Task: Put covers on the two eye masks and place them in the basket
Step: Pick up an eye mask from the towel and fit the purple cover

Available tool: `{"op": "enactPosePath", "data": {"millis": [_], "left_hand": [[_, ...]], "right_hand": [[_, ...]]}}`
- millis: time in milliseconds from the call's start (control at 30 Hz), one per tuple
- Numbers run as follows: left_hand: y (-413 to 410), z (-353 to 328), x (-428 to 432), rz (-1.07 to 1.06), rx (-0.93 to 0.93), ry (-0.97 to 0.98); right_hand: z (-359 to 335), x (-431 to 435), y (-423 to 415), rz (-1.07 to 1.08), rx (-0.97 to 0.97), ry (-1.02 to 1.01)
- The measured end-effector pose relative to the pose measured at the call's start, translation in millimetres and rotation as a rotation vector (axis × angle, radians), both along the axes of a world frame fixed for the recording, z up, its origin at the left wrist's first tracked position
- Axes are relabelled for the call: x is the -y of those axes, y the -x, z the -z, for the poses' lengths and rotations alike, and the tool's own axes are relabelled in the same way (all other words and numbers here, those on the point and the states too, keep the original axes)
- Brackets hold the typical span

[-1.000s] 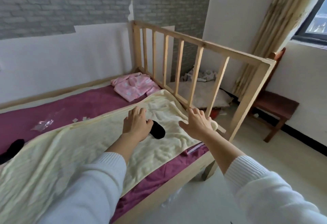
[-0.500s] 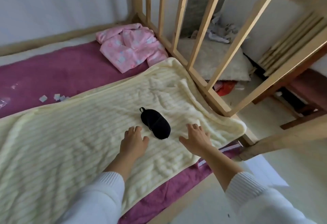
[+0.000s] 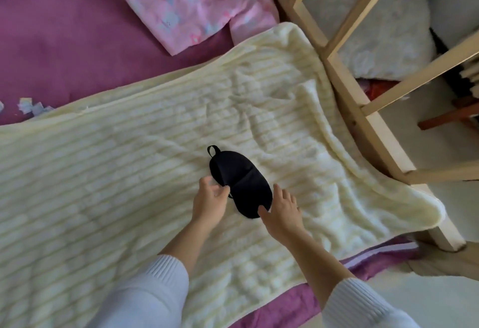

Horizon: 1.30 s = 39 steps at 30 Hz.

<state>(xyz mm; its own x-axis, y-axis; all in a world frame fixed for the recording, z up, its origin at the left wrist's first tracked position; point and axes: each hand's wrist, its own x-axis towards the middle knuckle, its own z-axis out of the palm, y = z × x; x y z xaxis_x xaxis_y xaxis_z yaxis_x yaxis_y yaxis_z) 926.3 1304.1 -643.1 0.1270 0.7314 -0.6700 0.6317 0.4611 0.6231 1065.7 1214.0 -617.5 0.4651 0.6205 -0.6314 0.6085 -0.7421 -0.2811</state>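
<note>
One black eye mask (image 3: 239,184) lies flat on the cream ribbed blanket (image 3: 116,172), its strap loop sticking out at the far end. My left hand (image 3: 210,202) is at the mask's left edge, thumb tip and fingertips touching the rim, fingers apart. At the mask's near end is my right hand (image 3: 281,211), spread open, with the thumb resting on the mask's tip. No second mask, cover or basket is in view.
The blanket lies over a purple mattress (image 3: 64,42). A folded pink garment (image 3: 191,3) sits at the far side. The wooden slatted bed rail (image 3: 347,89) runs along the right, with a white cushion (image 3: 383,37) on the floor beyond it. Paper scraps (image 3: 31,106) lie at the left.
The view has tilted down and closer to the bed. Both hands moved forward from short of the mask to touch its edges.
</note>
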Motion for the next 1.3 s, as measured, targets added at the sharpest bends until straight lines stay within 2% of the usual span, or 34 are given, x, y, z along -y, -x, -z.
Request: {"op": "enactPosePath", "data": {"millis": [133,200,333,400,467,567,633,700,833,900,1033,1133,1200,1300], "left_hand": [[-10.0,4.5,4.7,0.036,0.057,0.096],[-6.3,-0.4,7.0,0.024,0.040,0.125],[6.8,-31.4,7.0,-0.178,0.074,0.240],[14.6,-57.3,8.2,-0.222,0.061,0.149],[24.1,-89.8,11.4,-0.166,-0.004,-0.096],[36.2,-138.7,21.8,0.104,-0.085,-0.405],[39.7,-169.1,34.0,0.319,-0.165,-0.442],[41.2,-194.5,48.1,0.390,-0.203,-0.403],[45.9,-248.2,72.1,0.110,-0.072,-0.454],[48.5,-275.3,81.1,-0.071,0.074,-0.420],[55.7,-327.0,108.8,-0.524,0.684,-0.070],[69.7,-351.3,129.7,-0.618,1.059,0.102],[74.6,-364.9,146.5,-0.559,1.111,0.079],[73.2,-375.5,170.6,-0.505,0.880,-0.126]], "right_hand": [[3.9,-12.0,1.7,0.244,-0.188,-0.088],[-0.1,-14.4,2.7,0.236,-0.199,-0.155],[-34.6,-12.1,3.2,0.156,-0.195,-0.271],[-58.9,-7.6,0.5,0.076,-0.191,-0.311],[-86.6,-1.8,-3.7,-0.022,-0.167,-0.341],[-133.3,3.2,-6.9,-0.180,-0.106,-0.373],[-164.9,5.4,-3.6,-0.258,-0.095,-0.411],[-195.2,8.5,3.5,-0.319,-0.098,-0.469],[-249.4,20.7,17.8,-0.509,-0.037,-0.719],[-270.4,28.5,23.1,-0.576,-0.008,-0.866],[-297.6,50.1,30.7,-0.678,0.037,-1.035],[-308.4,69.4,33.9,-0.736,0.046,-1.042],[-315.3,82.6,36.4,-0.801,0.046,-1.027],[-324.5,103.1,41.4,-0.810,-0.080,-0.994]]}}
